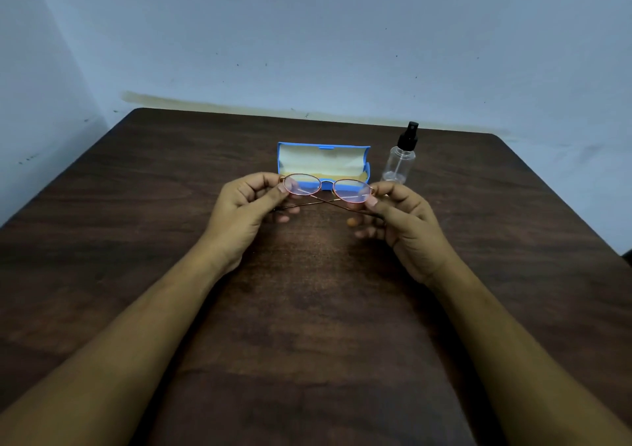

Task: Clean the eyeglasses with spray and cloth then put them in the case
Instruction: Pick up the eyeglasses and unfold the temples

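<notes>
Thin copper-framed eyeglasses (327,191) with oval lenses are held above the table, their temples folded and crossed behind the lenses. My left hand (244,211) pinches the left end of the frame and my right hand (402,221) pinches the right end. Just behind the glasses a blue case (323,165) stands open, its pale yellow lining showing. A clear spray bottle (400,158) with a black nozzle stands upright to the right of the case. No cloth is visible apart from the yellow material inside the case.
The dark wooden table (307,308) stretches wide around both forearms. A pale blue wall (307,35) rises right behind its far edge.
</notes>
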`<state>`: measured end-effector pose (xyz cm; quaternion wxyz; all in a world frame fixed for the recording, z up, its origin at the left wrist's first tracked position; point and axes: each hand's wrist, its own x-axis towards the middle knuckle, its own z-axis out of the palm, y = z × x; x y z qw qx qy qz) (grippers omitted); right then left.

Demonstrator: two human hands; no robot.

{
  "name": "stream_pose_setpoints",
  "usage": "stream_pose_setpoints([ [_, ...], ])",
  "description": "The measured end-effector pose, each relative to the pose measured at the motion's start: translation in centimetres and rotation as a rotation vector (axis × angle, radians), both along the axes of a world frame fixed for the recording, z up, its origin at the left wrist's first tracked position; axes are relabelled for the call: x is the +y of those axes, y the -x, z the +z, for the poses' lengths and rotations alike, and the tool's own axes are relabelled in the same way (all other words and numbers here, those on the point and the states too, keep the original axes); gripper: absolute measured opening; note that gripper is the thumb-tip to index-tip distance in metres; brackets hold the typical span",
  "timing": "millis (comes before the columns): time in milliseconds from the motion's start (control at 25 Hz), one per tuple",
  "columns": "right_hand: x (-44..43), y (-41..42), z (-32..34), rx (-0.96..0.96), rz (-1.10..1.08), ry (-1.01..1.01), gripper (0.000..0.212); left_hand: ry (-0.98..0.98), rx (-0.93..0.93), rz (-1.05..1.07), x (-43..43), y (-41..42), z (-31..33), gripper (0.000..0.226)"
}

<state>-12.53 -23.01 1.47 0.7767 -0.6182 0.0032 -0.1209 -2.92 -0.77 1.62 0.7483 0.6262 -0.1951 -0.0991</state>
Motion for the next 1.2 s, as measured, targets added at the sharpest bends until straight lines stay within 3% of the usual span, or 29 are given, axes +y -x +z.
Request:
stream_pose_setpoints([
  [1200, -0.1, -1.1, -0.3, 0.040, -0.007, -0.152, 0.011, -0.020, 0.129, -0.260, 0.0, 0.7, 0.8, 0.019],
])
